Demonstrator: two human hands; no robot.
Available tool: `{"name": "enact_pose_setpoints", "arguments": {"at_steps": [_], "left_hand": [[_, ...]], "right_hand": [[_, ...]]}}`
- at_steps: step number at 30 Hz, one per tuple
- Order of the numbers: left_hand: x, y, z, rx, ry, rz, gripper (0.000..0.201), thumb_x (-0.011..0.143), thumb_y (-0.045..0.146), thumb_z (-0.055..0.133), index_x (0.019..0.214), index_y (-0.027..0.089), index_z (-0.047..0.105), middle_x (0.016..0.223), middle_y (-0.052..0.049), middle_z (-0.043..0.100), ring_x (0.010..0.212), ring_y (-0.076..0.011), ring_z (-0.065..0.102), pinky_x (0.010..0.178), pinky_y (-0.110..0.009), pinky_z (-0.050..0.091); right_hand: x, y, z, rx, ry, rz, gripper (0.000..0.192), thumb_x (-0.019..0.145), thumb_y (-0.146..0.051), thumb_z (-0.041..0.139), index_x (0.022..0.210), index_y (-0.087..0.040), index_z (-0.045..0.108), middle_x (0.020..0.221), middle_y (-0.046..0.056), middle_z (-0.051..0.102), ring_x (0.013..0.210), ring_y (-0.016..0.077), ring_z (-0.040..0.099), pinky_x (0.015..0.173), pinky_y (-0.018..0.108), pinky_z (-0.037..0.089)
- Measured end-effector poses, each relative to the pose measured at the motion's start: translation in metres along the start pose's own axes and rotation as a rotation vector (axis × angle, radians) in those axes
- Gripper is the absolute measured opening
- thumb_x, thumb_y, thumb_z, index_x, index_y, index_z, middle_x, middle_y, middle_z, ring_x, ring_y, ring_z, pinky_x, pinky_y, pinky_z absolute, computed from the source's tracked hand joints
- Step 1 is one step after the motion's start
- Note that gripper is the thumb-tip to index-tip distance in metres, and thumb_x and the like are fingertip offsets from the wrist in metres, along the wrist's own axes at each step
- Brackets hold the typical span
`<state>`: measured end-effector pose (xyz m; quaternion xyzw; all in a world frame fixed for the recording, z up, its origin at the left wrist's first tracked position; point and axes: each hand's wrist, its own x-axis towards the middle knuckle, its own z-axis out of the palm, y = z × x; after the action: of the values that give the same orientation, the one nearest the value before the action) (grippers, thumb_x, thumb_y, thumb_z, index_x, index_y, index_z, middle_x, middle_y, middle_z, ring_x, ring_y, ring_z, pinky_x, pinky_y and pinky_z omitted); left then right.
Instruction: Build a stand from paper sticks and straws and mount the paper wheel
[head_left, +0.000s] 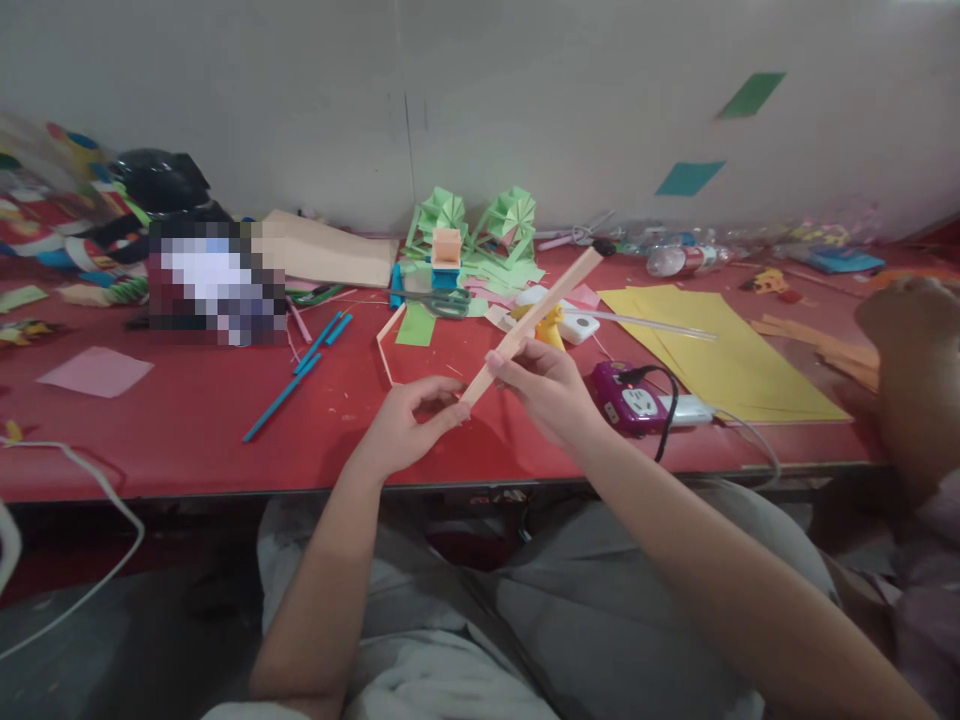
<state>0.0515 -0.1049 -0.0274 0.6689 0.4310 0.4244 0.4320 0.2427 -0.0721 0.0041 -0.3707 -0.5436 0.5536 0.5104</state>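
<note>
A long, narrow strip of pale orange paper slants up to the right above the red table. My left hand pinches its lower end between thumb and fingers. Further up the strip, my right hand grips it with the thumb on top. Just beyond my left hand lies a thin, bent orange strip. Behind the held strip are a yellow glue gun, partly hidden, and a white device. Grey-green scissors rest near a green paper piece.
Green folded paper shapes and a small orange box stand by the wall. Blue rolled sticks lie left. A purple power strip with cables and yellow paper sheets are right. Another person's limb is at the far right.
</note>
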Motion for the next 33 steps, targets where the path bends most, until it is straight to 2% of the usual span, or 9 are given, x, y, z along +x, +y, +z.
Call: {"name": "enact_pose_setpoints", "arguments": {"at_steps": [3, 7, 9, 12, 15, 20, 22, 28, 33], "left_hand": [[-0.001, 0.003, -0.002, 0.050, 0.013, 0.000, 0.031, 0.092, 0.045, 0.062, 0.082, 0.017, 0.071, 0.080, -0.005, 0.073, 0.075, -0.0178, 0.067, 0.070, -0.027, 0.051], [-0.002, 0.004, -0.004, 0.116, 0.108, 0.067, 0.035, 0.094, 0.043, 0.059, 0.071, 0.017, 0.067, 0.069, -0.003, 0.068, 0.064, -0.0149, 0.061, 0.062, -0.025, 0.048], [-0.002, 0.003, -0.005, 0.146, 0.110, 0.100, 0.034, 0.093, 0.040, 0.060, 0.068, 0.017, 0.066, 0.064, -0.002, 0.066, 0.060, -0.0137, 0.059, 0.058, -0.024, 0.045], [-0.001, 0.001, -0.006, 0.170, 0.094, 0.129, 0.029, 0.091, 0.034, 0.061, 0.068, 0.017, 0.067, 0.060, -0.001, 0.065, 0.057, -0.0133, 0.060, 0.055, -0.023, 0.044], [-0.001, -0.001, -0.006, 0.154, 0.062, 0.085, 0.026, 0.090, 0.030, 0.061, 0.070, 0.016, 0.069, 0.062, -0.002, 0.068, 0.057, -0.0139, 0.063, 0.055, -0.023, 0.048], [-0.003, 0.002, -0.004, 0.029, -0.095, 0.018, 0.024, 0.090, 0.031, 0.063, 0.075, 0.015, 0.072, 0.077, -0.006, 0.074, 0.069, -0.0168, 0.069, 0.064, -0.025, 0.055], [-0.004, 0.005, -0.002, -0.031, -0.119, 0.006, 0.023, 0.089, 0.032, 0.064, 0.077, 0.015, 0.072, 0.079, -0.006, 0.074, 0.071, -0.0168, 0.069, 0.065, -0.025, 0.055], [-0.001, 0.009, 0.000, -0.060, -0.012, -0.068, 0.028, 0.086, 0.041, 0.070, 0.079, 0.015, 0.072, 0.070, -0.003, 0.071, 0.064, -0.0140, 0.064, 0.060, -0.022, 0.051], [0.000, 0.009, -0.001, -0.078, -0.027, -0.076, 0.025, 0.088, 0.039, 0.068, 0.085, 0.015, 0.073, 0.074, -0.003, 0.072, 0.067, -0.0148, 0.065, 0.060, -0.022, 0.051]], "right_hand": [[0.000, -0.001, 0.001, 0.082, 0.026, 0.008, 0.035, 0.069, -0.048, 0.085, 0.070, -0.020, 0.064, 0.067, -0.002, 0.057, 0.065, 0.0117, 0.052, 0.065, 0.029, 0.048], [0.002, -0.001, 0.000, 0.095, -0.003, 0.034, 0.035, 0.071, -0.050, 0.083, 0.071, -0.020, 0.067, 0.067, -0.001, 0.060, 0.066, 0.0126, 0.055, 0.068, 0.031, 0.052], [0.003, -0.001, -0.001, 0.086, 0.004, 0.037, 0.037, 0.068, -0.053, 0.084, 0.070, -0.020, 0.067, 0.066, -0.001, 0.060, 0.065, 0.0127, 0.056, 0.068, 0.031, 0.053], [0.005, -0.001, -0.003, 0.086, 0.043, 0.030, 0.038, 0.064, -0.052, 0.087, 0.068, -0.020, 0.068, 0.064, -0.002, 0.060, 0.063, 0.0118, 0.056, 0.066, 0.029, 0.052], [0.007, 0.000, -0.005, 0.088, 0.052, 0.030, 0.036, 0.064, -0.050, 0.088, 0.068, -0.020, 0.069, 0.063, -0.002, 0.060, 0.063, 0.0111, 0.054, 0.064, 0.028, 0.050], [0.009, 0.003, -0.008, 0.069, 0.045, 0.018, 0.034, 0.066, -0.049, 0.087, 0.069, -0.020, 0.069, 0.064, -0.002, 0.059, 0.060, 0.0107, 0.052, 0.060, 0.028, 0.047], [0.009, 0.004, -0.008, 0.038, 0.021, 0.022, 0.033, 0.067, -0.049, 0.086, 0.068, -0.020, 0.069, 0.062, -0.001, 0.058, 0.058, 0.0106, 0.051, 0.058, 0.028, 0.046], [0.003, 0.009, 0.003, -0.104, -0.049, 0.019, 0.036, 0.071, -0.051, 0.082, 0.066, -0.018, 0.068, 0.061, 0.000, 0.061, 0.058, 0.0115, 0.053, 0.058, 0.028, 0.046], [0.000, 0.009, 0.007, -0.190, -0.083, 0.003, 0.038, 0.072, -0.055, 0.080, 0.069, -0.018, 0.070, 0.060, 0.000, 0.062, 0.056, 0.0122, 0.053, 0.055, 0.028, 0.044]]}}
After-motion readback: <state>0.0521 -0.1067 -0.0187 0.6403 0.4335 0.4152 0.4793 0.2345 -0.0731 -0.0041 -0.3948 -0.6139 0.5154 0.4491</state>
